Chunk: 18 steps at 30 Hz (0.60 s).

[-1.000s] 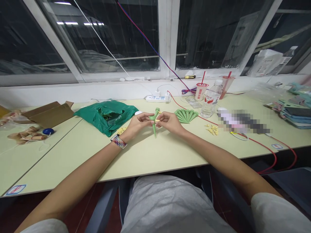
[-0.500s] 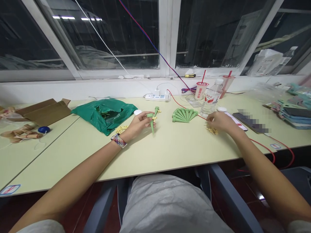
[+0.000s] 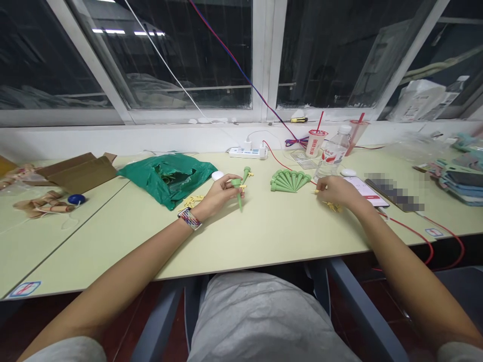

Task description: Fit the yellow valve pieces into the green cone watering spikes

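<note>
My left hand [image 3: 221,195] is closed around a green plant watering spike [image 3: 240,202], its tip pointing down and a yellow valve sticking out of its side. Just behind it lies another green spike [image 3: 246,174] fitted with a yellow valve. Between the thumb and finger of my right hand [image 3: 335,191] is a small yellow valve [image 3: 316,191]. Below that hand is a little heap of yellow valves [image 3: 332,206]. Several green spikes [image 3: 289,179] lie fanned out between my hands. More yellow pieces [image 3: 193,201] lie behind my left wrist.
A green plastic bag [image 3: 169,176] lies left of my left hand. A water bottle [image 3: 334,153], a cup with a straw [image 3: 316,143] and a phone [image 3: 364,190] stand or lie around my right hand. A power strip [image 3: 247,152] sits by the wall.
My right hand has risen slightly from the heap and a yellow valve now shows in its fingertips. My left hand keeps holding the spike. The whole view has shifted a little.
</note>
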Each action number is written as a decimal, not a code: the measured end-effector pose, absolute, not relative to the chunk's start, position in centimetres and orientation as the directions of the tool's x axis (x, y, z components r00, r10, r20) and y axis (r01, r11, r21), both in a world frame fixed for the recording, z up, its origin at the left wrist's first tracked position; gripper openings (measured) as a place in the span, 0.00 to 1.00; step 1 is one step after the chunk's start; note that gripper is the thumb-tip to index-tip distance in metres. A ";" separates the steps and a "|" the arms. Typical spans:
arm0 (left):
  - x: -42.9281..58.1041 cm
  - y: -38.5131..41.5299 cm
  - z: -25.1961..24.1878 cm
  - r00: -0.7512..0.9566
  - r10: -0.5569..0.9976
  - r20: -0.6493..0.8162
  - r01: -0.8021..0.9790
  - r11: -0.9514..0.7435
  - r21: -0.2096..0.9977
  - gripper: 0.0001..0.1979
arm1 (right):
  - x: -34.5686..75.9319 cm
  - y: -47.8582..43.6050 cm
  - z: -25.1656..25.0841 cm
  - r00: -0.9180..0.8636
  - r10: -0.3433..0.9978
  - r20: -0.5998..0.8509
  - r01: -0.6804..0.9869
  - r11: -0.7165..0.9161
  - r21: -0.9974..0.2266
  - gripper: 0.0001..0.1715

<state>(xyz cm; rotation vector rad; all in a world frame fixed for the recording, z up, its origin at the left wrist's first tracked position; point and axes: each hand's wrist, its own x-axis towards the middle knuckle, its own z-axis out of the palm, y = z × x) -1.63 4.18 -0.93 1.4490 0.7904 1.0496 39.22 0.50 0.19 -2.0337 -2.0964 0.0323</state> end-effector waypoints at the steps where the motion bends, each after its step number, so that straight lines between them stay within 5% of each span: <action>1: -1.6 4.1 -0.9 0.381 0.908 0.174 -0.082 -0.155 0.985 0.24 | 38.2 0.4 0.5 -0.047 0.983 0.177 0.979 0.081 -0.189 0.09; 5: -1.4 3.7 -0.6 0.389 0.900 0.198 -0.040 -0.199 0.979 0.24 | 32.3 0.2 1.9 -0.203 0.930 0.306 0.900 0.300 -0.315 0.08; 10: -1.2 3.1 -0.2 0.376 0.899 0.224 0.013 -0.246 0.969 0.25 | 24.2 0.7 3.0 -0.381 0.821 0.424 0.791 0.527 -0.311 0.08; 18: -1.1 3.3 -0.5 0.364 0.895 0.256 -0.019 -0.268 0.963 0.26 | 20.8 0.9 3.3 -0.459 0.756 0.467 0.723 0.624 -0.298 0.06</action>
